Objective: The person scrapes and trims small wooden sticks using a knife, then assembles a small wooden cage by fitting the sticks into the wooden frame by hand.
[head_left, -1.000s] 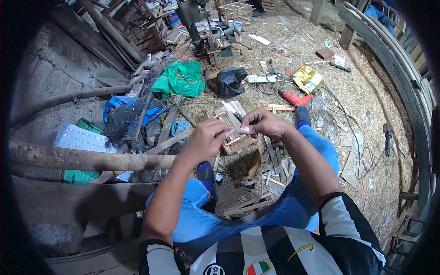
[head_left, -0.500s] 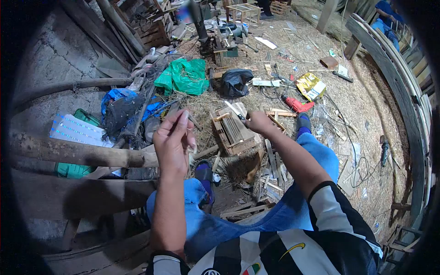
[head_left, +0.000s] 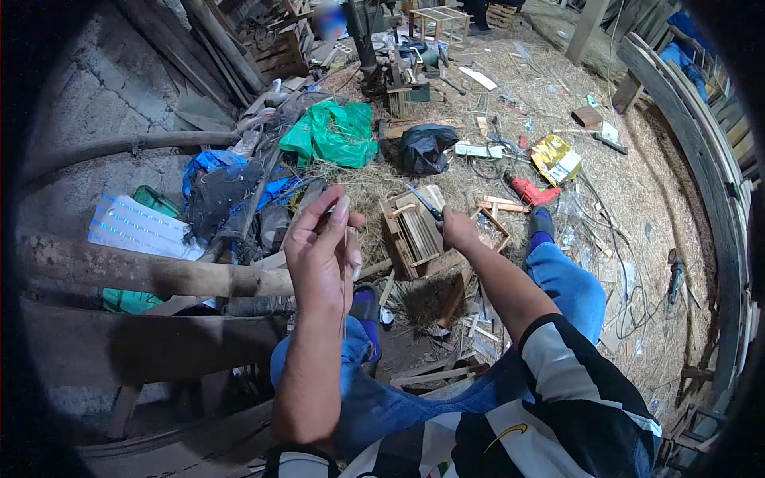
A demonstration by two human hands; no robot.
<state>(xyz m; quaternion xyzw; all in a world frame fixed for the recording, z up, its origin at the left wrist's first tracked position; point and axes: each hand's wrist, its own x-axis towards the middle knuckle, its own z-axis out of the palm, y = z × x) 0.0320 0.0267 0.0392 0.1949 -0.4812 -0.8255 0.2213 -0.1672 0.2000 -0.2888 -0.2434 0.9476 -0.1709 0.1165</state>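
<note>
A thin strip point(head_left: 344, 299) hangs from the left hand point(head_left: 319, 243), pinched in its fingers; the right hand point(head_left: 460, 229) grips a knife point(head_left: 434, 213), blade pointing away, near a slatted wooden box point(head_left: 412, 233); beyond lies a black plastic bag point(head_left: 425, 150).

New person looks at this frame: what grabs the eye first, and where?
Probably the bright green plastic bag, left of the black bag. Then the red power drill on the floor, just beyond the right foot. Nearer the middle, the knife in the right hand.
</note>
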